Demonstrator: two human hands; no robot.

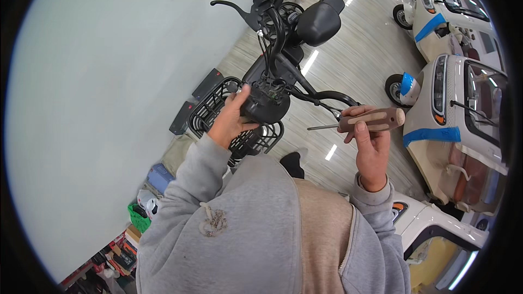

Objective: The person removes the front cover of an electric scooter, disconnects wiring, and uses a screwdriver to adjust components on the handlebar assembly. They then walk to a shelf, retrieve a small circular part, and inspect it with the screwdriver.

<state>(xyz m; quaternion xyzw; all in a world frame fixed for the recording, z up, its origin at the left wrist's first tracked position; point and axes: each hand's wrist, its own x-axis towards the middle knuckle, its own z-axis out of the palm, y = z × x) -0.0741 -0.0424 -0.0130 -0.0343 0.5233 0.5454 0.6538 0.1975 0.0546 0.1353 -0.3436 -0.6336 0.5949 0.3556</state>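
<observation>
My right hand (pixel 371 144) grips a screwdriver (pixel 381 120) with a brown and tan handle, its metal shaft pointing left. With thumb and fingers apart around it, my left hand (pixel 231 117) holds the black rounded headlight housing (pixel 268 110) at the front of an electric bike. Loose wires (pixel 272 88) show at the top of that housing. Behind it rise the black handlebars (pixel 282 62), with a brake lever (pixel 233 6) on the far left side. Under the housing sits a black wire basket (pixel 239 144), partly hidden by my left hand.
The bike's black saddle (pixel 320 20) lies beyond the handlebars. A pale wall (pixel 120 76) runs along the left. Several white small vehicles with blue tape (pixel 433 136) stand on the right. Boxes and a green bag (pixel 139 218) lie at the lower left on the tiled floor.
</observation>
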